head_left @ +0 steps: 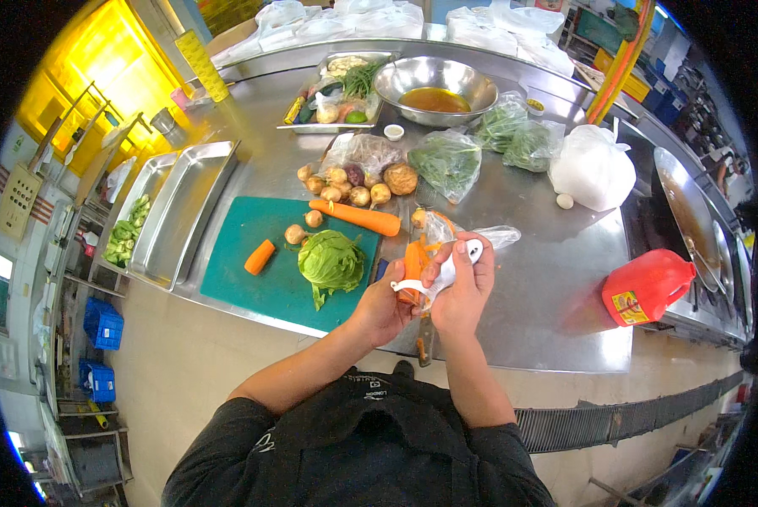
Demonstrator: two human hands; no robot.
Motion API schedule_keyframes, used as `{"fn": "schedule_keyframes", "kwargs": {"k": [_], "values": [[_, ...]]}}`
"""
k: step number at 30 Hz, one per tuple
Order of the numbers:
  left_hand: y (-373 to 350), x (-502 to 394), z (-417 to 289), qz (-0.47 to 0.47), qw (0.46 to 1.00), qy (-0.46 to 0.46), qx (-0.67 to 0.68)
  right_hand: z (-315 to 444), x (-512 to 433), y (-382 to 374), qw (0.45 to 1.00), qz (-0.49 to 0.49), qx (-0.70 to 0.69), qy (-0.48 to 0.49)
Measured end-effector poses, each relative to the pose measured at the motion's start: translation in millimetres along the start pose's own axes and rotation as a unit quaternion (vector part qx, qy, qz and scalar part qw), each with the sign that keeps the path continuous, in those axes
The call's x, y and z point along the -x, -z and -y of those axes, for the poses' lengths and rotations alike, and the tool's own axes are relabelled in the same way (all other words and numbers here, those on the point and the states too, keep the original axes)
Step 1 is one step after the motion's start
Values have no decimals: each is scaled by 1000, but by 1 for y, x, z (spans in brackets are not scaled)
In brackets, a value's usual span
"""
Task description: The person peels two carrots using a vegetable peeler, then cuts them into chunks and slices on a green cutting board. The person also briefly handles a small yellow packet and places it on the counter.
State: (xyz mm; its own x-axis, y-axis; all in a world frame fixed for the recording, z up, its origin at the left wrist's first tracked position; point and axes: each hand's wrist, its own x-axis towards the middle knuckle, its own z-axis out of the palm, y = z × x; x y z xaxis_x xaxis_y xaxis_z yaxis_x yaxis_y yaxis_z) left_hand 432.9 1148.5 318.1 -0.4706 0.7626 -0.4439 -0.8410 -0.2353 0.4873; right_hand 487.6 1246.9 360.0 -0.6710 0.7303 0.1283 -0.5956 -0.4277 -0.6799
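Note:
My left hand (381,308) grips a carrot (413,261) over the table's front part. In my right hand (466,288) is a white vegetable peeler (445,277), its head lying across the carrot's near end. Orange peelings and a clear plastic bag (441,229) lie just beyond the hands. Partly under them, a knife (425,336) points away from me. To the left, a green cutting board (239,231) bears a lettuce head (332,261), a whole large carrot (356,217), a short carrot piece (259,257) and two small round root vegetables (295,234).
Beyond the board are several onion-like roots (360,195) and bagged greens (445,158). A steel bowl (480,95) of amber liquid stands behind, beside a vegetable tray (296,127). Metal pans (211,184) are left; a white bag (591,168) and red jug (645,285) are right.

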Motion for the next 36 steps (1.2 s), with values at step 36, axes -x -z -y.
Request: {"fn": "schedule_keyframes", "kwargs": {"k": [36], "values": [[31, -16, -7, 37, 996, 23, -78, 2, -36, 67, 813, 244, 525, -55]]}}
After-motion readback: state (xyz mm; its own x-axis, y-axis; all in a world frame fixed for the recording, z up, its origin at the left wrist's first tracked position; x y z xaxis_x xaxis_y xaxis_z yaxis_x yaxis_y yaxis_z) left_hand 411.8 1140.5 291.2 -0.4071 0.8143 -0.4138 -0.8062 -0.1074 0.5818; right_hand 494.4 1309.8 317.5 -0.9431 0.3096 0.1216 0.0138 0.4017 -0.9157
